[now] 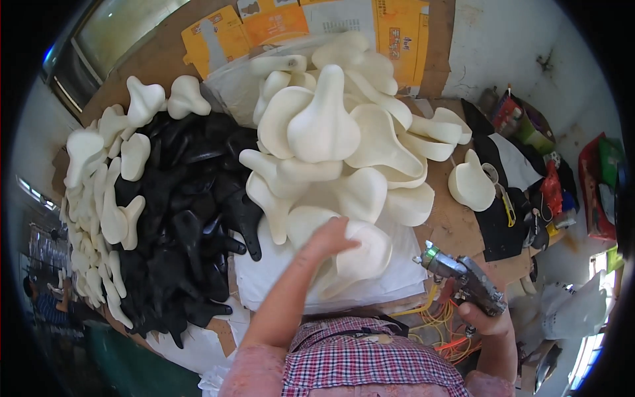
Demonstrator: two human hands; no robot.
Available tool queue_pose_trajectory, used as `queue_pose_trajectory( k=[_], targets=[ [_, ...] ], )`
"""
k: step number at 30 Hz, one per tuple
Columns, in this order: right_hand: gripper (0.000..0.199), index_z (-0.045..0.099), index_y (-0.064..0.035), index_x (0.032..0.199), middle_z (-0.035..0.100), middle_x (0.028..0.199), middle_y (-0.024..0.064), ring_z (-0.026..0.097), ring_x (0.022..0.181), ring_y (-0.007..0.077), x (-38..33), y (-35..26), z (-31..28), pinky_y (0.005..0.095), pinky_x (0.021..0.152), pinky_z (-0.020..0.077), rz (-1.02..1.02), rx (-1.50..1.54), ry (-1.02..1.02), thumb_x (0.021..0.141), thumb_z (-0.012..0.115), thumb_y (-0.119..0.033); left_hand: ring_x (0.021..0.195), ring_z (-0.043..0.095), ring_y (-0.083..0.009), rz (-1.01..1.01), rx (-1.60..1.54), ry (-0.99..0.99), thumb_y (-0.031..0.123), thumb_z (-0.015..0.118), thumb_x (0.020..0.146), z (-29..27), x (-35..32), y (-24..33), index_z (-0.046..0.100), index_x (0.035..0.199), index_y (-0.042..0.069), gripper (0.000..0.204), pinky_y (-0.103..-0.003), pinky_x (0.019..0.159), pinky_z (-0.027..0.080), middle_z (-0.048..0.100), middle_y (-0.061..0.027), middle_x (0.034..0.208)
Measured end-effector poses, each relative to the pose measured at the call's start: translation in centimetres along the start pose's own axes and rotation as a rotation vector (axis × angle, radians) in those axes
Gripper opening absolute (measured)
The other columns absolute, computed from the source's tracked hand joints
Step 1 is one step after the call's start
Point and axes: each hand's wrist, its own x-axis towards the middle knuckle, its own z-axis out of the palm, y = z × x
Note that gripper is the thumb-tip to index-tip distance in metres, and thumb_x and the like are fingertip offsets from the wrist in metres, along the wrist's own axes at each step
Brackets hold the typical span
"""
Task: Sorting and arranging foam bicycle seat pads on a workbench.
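I see my left hand (329, 239) lying with spread fingers on a cream foam saddle pad (362, 250), at the near edge of the big cream pile (331, 126) on the counter (456, 225); the fingers touch it but are not closed around it. I judge the pad light, soft and a little springy, easy to lift by its broad rear edge. My right hand (486, 317) is closed firmly on the handle of a metal pneumatic stapler (463, 278), nozzle pointing toward the pad. Black saddle shells (185, 218) lie to the left.

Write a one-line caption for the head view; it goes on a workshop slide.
Left hand rests on a cream foam saddle pad in a heap, right hand grips a metal spray gun.
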Motion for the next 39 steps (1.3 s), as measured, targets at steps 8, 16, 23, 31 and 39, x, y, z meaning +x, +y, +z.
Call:
queue_pose_trajectory(
  k=[8,16,23,31,39],
  targets=[
    [0.071,0.044,0.0011,0.132,0.062,0.099,0.0157,0.062,0.088,0.0232,-1.9,0.5,-1.2,0.0355,0.079,0.0489,0.043,-0.004,-0.05,0.068,0.073,-0.004,0.11,0.055,-0.028,0.093,-0.356,0.974,0.007,0.068,0.074,-8.4,-8.5,-2.5,0.044,0.133,0.002,0.064,-0.035,0.095,0.043,0.056,-0.0186,0.122],
    [0.059,0.048,-0.0016,0.129,0.063,0.093,0.0074,0.061,0.082,0.0139,1.5,-0.4,-0.1,0.0272,0.073,0.0488,0.168,-0.188,-0.332,0.075,0.069,0.002,0.105,0.057,-0.0202,-0.215,-1.0,1.135,-0.003,0.066,0.076,-14.1,-12.0,-8.1,0.047,0.131,0.002,0.059,-0.03,0.091,0.045,0.058,-0.013,0.12],
    [0.061,0.048,0.0046,0.125,0.065,0.09,0.0146,0.063,0.075,0.0175,1.6,-1.1,0.9,0.0299,0.066,0.0512,-0.124,-0.087,-0.223,0.073,0.075,-0.01,0.086,0.064,-0.0221,-0.4,-0.968,1.013,0.002,0.07,0.072,-13.7,-14.4,-12.4,0.05,0.131,0.008,0.063,-0.035,0.066,0.055,0.061,-0.0105,0.112],
    [0.064,0.042,-0.0003,0.133,0.061,0.099,0.0151,0.061,0.088,0.0195,0.9,1.2,1.1,0.032,0.072,0.0498,0.015,-0.04,-0.096,0.076,0.071,-0.007,0.088,0.058,-0.0195,0.277,-1.271,1.245,0.016,0.061,0.087,-19.2,-12.3,-10.5,0.039,0.129,0.008,0.048,-0.033,0.083,0.049,0.055,-0.0053,0.102],
    [0.069,0.041,-0.0014,0.135,0.061,0.099,0.014,0.061,0.086,0.0203,-0.9,3.5,1.1,0.0331,0.075,0.0506,0.081,-0.094,-0.071,0.075,0.075,-0.014,0.133,0.029,-0.0389,-0.136,0.244,0.317,0.045,0.076,0.065,2.1,-0.2,-2.5,0.047,0.132,0.01,0.081,-0.055,0.104,0.03,0.039,-0.0173,0.14]
  ],
)
